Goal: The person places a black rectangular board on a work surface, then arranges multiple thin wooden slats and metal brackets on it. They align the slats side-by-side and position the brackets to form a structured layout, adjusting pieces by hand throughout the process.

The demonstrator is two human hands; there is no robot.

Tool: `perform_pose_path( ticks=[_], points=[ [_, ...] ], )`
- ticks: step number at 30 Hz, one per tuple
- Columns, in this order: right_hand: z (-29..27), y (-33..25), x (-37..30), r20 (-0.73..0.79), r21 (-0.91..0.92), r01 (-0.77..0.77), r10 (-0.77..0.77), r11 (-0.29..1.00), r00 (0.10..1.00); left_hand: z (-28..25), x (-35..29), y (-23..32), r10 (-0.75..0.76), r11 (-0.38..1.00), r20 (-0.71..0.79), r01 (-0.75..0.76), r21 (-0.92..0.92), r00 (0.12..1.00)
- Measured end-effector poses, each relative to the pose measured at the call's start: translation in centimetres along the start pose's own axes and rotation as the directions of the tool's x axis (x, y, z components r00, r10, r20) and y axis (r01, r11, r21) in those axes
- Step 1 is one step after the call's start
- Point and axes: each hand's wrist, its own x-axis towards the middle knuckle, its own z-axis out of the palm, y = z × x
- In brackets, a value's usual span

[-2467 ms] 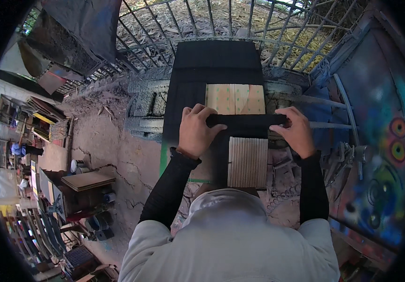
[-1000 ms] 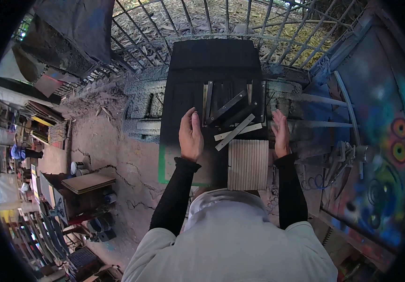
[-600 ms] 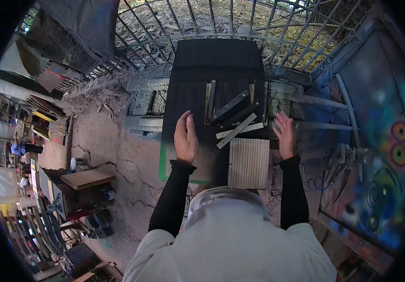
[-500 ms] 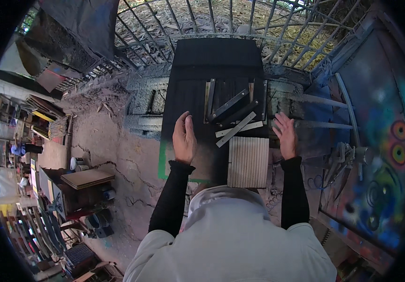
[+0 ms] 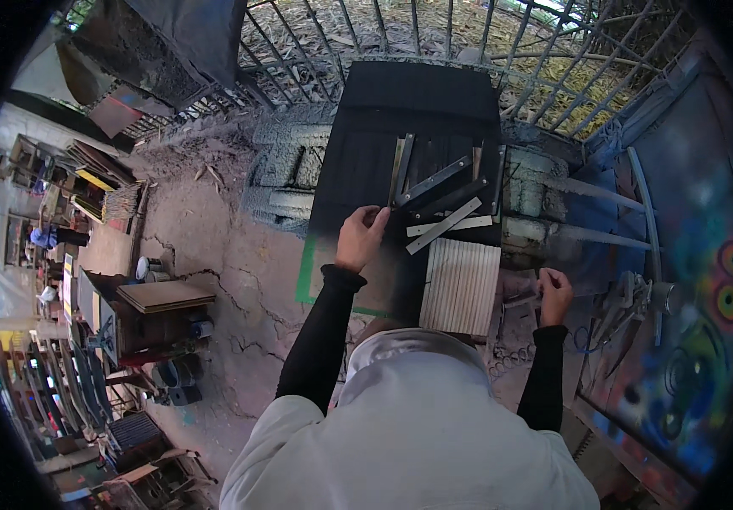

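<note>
A person (image 5: 417, 416) seen from behind and above stands at a black worktop (image 5: 422, 93), upper centre of the frame. Dark strips (image 5: 433, 181) lie loosely angled across its middle; just below them, two pale strips (image 5: 445, 225) cross, the diagonal one on top. The left hand (image 5: 360, 240), near centre, is beside the dark strips' lower left end, thumb and fingers slightly parted; whether they grip anything cannot be told. The right hand (image 5: 555, 297), right of a ribbed pale block (image 5: 462, 285), has curled fingers, any hold hidden. Careful handling probably means pinching one strip by its end, topmost first, so crossed pieces don't slide.
</note>
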Motion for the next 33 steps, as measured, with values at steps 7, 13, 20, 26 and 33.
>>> perform_pose_path(
  ticks=[7, 13, 20, 26, 33],
  points=[
    [-1.4, -2.7, -0.9, 0.057, 0.04, -0.097, 0.095, 0.994, 0.994, 1.3, -0.6, 3.6, 0.205, 0.97, -0.046, -0.196, 0.141, 0.978],
    [-1.0, -4.3, -1.1, 0.052, -0.059, 0.168, -0.165, 0.984, 0.985, 2.2, 1.5, 3.0, 0.301, 0.901, -0.085, -0.254, 0.352, 0.95],
    [-0.5, -4.3, -1.1, 0.089, 0.083, 0.122, -0.13, 0.989, 0.988, 2.1, 3.9, 4.2, 0.209, 0.861, 0.108, -0.235, 0.452, 0.972],
    [-0.4, -4.2, -1.5, 0.078, 0.003, 0.127, -0.127, 0.992, 0.989, 2.5, 4.8, 3.3, 0.197, 0.843, 0.194, -0.267, 0.468, 0.961],
    [-0.1, -3.9, -1.7, 0.079, 0.015, 0.091, -0.092, 0.996, 0.993, 2.5, 5.8, 2.9, 0.132, 0.869, 0.301, -0.256, 0.424, 0.944]
  ],
)
